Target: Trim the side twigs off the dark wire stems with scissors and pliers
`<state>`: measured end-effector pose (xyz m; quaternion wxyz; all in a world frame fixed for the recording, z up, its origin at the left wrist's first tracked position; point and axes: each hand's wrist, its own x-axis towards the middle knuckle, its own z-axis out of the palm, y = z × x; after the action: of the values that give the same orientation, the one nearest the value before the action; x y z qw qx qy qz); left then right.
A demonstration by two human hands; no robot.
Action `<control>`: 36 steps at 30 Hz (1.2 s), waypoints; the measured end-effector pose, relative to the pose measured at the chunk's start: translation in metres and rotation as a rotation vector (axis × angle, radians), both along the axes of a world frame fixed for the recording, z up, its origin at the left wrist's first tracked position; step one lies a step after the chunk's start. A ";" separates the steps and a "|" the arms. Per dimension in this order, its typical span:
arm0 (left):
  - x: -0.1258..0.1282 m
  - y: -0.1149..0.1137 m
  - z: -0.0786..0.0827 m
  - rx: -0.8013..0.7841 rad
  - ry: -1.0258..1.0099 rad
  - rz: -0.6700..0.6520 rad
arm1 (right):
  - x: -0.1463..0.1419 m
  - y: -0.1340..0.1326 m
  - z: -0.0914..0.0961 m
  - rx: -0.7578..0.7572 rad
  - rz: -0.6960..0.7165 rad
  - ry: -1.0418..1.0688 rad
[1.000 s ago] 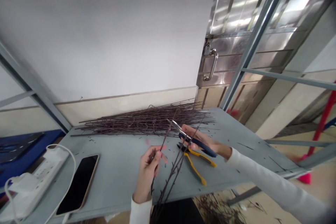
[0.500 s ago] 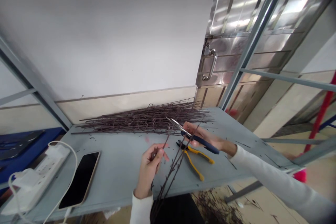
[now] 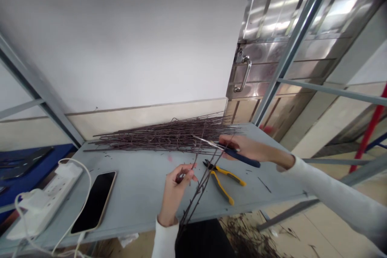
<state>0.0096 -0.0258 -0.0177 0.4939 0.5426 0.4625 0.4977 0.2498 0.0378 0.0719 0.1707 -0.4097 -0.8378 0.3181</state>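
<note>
The thin dark brown twig stands upright over the middle of the desk, its lower part pinched in your left hand, whose thumb and fingers are closed on it. Your right hand is over the right half of the desk, its fingers gripping the scissors with dark blue handles and slim silver blades; the blades point left, their tips above your left hand, though you cannot tell from here whether they are parted. Long, knobbly dark brown branches slant up past the near edge of the desk, between your hands, their upper ends crossing in front of the scissors; what supports them is unclear. Just below your right hand, the yellow-handled pliers with black jaws lie on the desk, handles spread toward its near edge. Along the far edge you have a broad heap of thin dark brown twigs. Near the front left corner lies a black-screened smartphone with a pale gold rim, and beside it, along the left edge, a white power strip.
</note>
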 end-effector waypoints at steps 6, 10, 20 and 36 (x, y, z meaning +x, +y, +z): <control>0.001 -0.001 -0.004 -0.016 -0.034 0.002 | 0.001 -0.005 0.009 0.171 -0.188 -0.248; 0.002 0.001 -0.004 -0.038 -0.032 0.014 | 0.000 -0.011 0.008 0.178 -0.256 -0.309; 0.022 0.006 0.011 0.196 0.153 0.121 | 0.000 -0.018 0.006 0.140 -0.271 -0.214; 0.027 0.009 0.035 0.252 0.017 0.073 | 0.000 -0.013 0.000 0.202 -0.116 -0.174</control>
<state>0.0369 -0.0172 0.0171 0.3994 0.5872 0.4201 0.5649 0.2498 0.0251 0.0716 0.1558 -0.4642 -0.8521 0.1850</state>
